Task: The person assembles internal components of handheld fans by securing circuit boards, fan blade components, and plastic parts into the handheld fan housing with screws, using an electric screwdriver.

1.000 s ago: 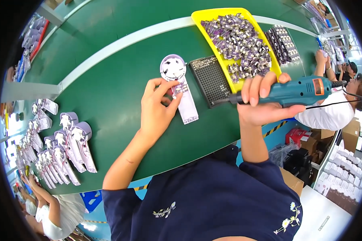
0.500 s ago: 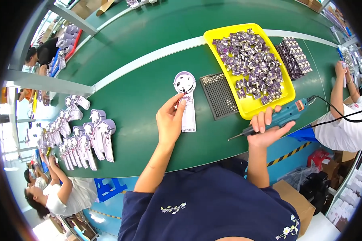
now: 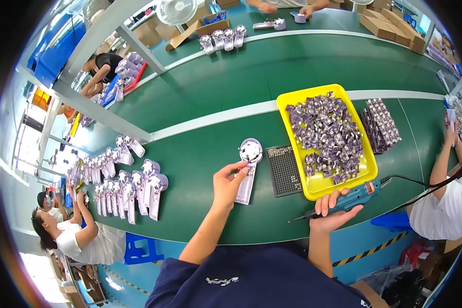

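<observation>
My left hand (image 3: 228,185) pinches the long white handle of a flat device with a round pale-purple head (image 3: 248,165) that lies on the green conveyor belt (image 3: 200,149). My right hand (image 3: 334,211) grips a teal electric screwdriver (image 3: 350,200) near the belt's front edge, its thin bit pointing left and low, away from the device. A black cable runs off its back end to the right.
A black perforated screw tray (image 3: 285,170) lies right of the device, beside a yellow bin (image 3: 289,106) of small purple parts. Rows of finished white-purple devices (image 3: 131,187) stand at the left. Other people work at both sides and across the belt.
The view has swung upward and now takes in more of the belt. My right hand with the screwdriver has dropped from beside the device down to the front edge. My left hand stays on the device.
</observation>
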`<state>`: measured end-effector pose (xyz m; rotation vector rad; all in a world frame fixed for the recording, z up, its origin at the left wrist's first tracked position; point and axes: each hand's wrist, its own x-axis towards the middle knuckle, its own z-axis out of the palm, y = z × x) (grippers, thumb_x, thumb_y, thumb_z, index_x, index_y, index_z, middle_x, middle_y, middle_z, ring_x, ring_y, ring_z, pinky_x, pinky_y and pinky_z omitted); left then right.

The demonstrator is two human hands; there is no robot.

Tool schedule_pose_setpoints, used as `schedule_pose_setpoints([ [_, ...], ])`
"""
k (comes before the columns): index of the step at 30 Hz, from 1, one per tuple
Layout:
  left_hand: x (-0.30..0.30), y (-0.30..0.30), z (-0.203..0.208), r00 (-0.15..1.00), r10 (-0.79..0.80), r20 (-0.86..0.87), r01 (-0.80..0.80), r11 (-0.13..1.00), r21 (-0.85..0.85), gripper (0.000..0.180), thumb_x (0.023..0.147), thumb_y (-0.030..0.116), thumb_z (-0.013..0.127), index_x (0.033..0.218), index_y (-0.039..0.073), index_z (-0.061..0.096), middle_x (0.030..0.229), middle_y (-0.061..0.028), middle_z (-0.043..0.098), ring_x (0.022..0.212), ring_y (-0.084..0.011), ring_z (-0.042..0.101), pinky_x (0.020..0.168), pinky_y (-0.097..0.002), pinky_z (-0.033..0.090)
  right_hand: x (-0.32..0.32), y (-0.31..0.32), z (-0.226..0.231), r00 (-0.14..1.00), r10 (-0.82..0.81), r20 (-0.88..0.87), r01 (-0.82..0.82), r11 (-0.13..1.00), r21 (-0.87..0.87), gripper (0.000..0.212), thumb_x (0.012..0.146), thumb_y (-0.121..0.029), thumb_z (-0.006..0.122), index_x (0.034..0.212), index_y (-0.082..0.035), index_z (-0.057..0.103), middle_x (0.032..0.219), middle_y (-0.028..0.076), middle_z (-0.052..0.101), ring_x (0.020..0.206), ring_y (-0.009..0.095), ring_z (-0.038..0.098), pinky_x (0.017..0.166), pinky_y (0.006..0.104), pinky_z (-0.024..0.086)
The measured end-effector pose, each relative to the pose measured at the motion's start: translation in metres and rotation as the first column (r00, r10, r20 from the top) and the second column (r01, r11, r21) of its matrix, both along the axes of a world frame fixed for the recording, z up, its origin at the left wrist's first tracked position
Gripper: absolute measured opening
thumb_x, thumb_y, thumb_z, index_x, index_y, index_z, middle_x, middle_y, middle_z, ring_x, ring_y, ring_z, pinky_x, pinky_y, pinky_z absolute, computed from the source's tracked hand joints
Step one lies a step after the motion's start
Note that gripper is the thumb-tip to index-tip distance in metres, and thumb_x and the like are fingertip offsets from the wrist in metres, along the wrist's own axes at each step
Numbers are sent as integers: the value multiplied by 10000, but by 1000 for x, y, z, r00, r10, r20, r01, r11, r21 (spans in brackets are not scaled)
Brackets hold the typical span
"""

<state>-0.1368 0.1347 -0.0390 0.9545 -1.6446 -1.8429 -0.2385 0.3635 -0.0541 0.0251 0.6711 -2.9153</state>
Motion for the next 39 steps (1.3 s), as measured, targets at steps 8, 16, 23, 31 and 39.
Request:
schedule_pose_setpoints([
  [8,-3,4,-1,997,64,-33,-64,998,-3,216,890,9,683,1093,-63,693,987,-103,711,849,-119,661,757,-233,524,-1,-4,3,998,7,61,-8,1000,7,618,961,-711,292,1075,-133,478,611,2,419,380,113,363,337,265,318],
  [16,-36,-35,23,996,72,-51,-73,997,-22,218,894,33,685,1099,-38,705,978,-65,702,836,-105,635,741,-230,509,0,-4,2,992,-4,125,0,999,35,628,949,-729,291,1056,-132,457,604,12,414,371,129,363,335,280,317],
  [23,-135,-119,26,991,-14,-134,-3,992,-128,240,889,35,686,1117,-39,702,987,-87,715,882,-118,651,787,-242,510,0,1,1,994,-49,98,50,999,-14,632,960,-712,288,1040,-113,472,596,27,417,361,135,354,319,286,314],
  [31,-378,-270,-1,981,34,-192,-116,895,-431,206,826,147,738,1011,63,770,913,-69,750,811,-141,686,759,-264,519,-18,8,10,943,-282,179,278,959,44,596,984,-657,349,1045,-84,504,578,20,385,354,112,328,309,274,292],
  [39,-523,-369,-44,957,285,-56,-268,795,-543,174,850,198,703,980,113,781,904,-117,749,838,-237,716,796,-337,531,-19,27,-16,999,-52,-14,51,996,-71,789,869,-754,478,1163,-25,545,703,100,510,468,205,461,433,320,432],
])
